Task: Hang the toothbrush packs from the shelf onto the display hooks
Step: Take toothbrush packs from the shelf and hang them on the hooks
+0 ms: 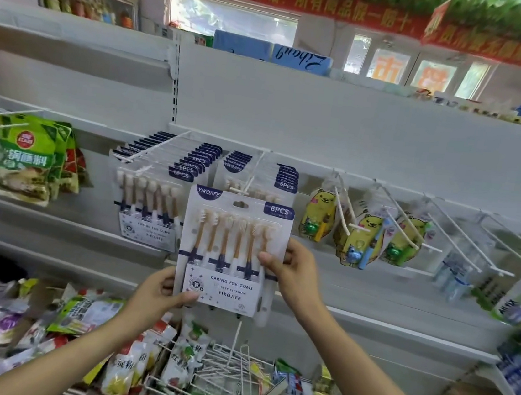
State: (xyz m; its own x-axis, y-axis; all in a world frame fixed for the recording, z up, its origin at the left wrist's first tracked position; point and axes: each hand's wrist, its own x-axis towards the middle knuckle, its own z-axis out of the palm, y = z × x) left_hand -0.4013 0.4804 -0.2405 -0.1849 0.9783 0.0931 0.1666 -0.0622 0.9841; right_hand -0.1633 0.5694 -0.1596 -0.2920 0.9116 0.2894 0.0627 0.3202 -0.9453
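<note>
I hold a white six-piece toothbrush pack [229,252] upright in front of the display. My left hand [158,296] pinches its lower left corner. My right hand [293,270] pinches its right edge, thumb on the front. The pack's hang hole is near the tip of a white display hook [248,182], where several identical packs [284,177] hang behind. A second hook [150,151] to the left carries several more of the same packs [150,203].
Yellow bear children's toothbrush packs [359,239] hang on hooks to the right, with more white hooks [452,230] beyond. Green food pouches [27,159] hang at the left. The lower shelf holds loose snack bags [121,360] and a pile of spare wire hooks [225,363].
</note>
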